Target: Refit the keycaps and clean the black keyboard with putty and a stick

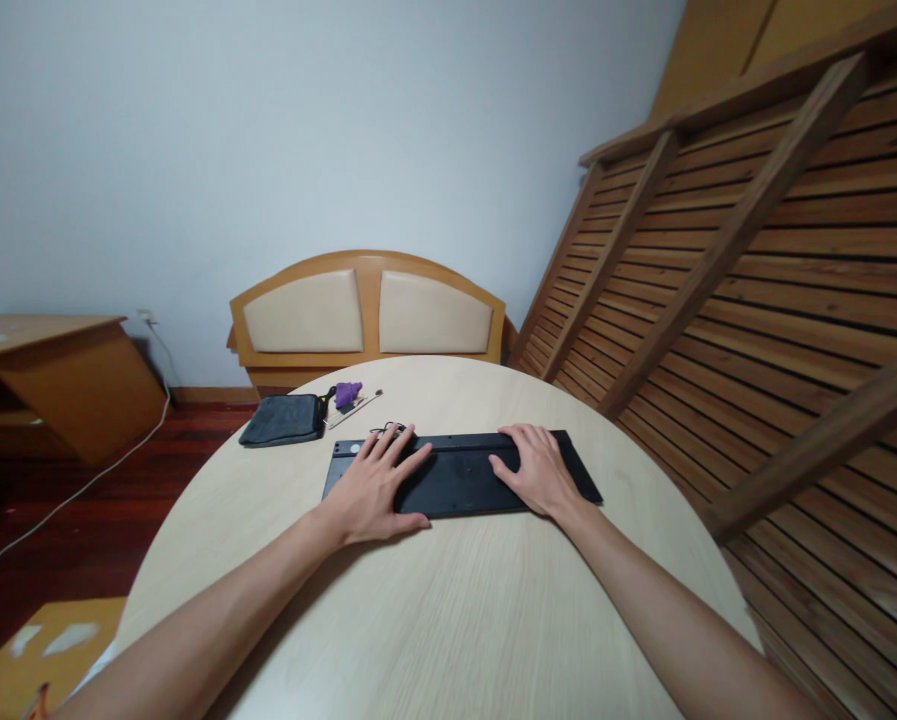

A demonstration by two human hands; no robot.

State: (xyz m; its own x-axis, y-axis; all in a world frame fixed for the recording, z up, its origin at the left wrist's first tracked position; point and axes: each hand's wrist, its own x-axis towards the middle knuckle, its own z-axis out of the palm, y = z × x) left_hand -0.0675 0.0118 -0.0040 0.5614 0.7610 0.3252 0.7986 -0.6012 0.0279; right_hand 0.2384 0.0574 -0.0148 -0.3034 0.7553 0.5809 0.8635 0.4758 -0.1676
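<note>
A black keyboard [459,485] lies with its underside up on the round table, long side across in front of me. My left hand [369,492] rests on its left part, fingers spread and thumb reaching past the near edge. On the right part lies my right hand [536,472], palm down, its thumb apart from the fingers and the fingertips at the far edge. Both hands touch the keyboard without wrapping round it. A thin black cable [386,428] shows behind the keyboard, partly hidden by my left fingers.
At the table's [448,620] far left are a dark pouch [283,419], a bunched purple cloth [348,394] and a thin stick-like tool [356,409]. A padded headboard [369,300] stands behind. Wooden slats [718,280] lean on the right; a cardboard box [50,650] sits lower left.
</note>
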